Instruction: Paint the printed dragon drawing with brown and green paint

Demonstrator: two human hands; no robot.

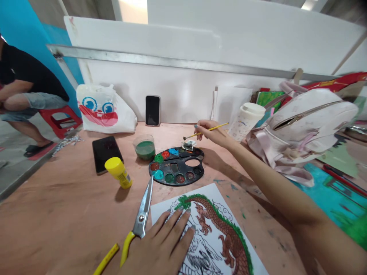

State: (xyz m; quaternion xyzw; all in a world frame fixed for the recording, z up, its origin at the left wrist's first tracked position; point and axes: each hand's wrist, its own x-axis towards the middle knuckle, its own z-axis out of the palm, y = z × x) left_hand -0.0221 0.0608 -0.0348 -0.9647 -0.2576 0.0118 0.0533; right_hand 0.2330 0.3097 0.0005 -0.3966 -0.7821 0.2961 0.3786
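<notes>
The left hand (160,244) is laid flat on one sheet of paper (213,225), fingers spread and nothing gripped, its wrist cut off by the lower frame edge. A dragon is printed on the sheet, its body painted brown and edged in green, while the lower part is left in black outline and is cut off by the frame. One pair of scissors (140,217) with yellow handles is lying closed beside the sheet, one handle partly covered by the left hand. One yellow stick (106,259) is cut off at the bottom edge and cannot be identified. The right hand (213,133) is nearly closed, with one paintbrush (208,131) pinched in the fingertips, its tip held just above one black palette (176,168). At least nine paint wells are counted on the palette, though dark smears make others hard to make out. A small crumpled scrap (188,145) on its rim cannot be identified. Nearby are one glue stick (118,172), one cup of green liquid (143,149) and one black phone (106,154), all on the pinkish table (57,202). Farther back, a second phone (152,110), one plastic bag (103,110), one tumbler (246,120) and one pale backpack (304,130) are placed against a white board (183,95). One seated person (25,80) is seen at far left, cut off by the frame.
</notes>
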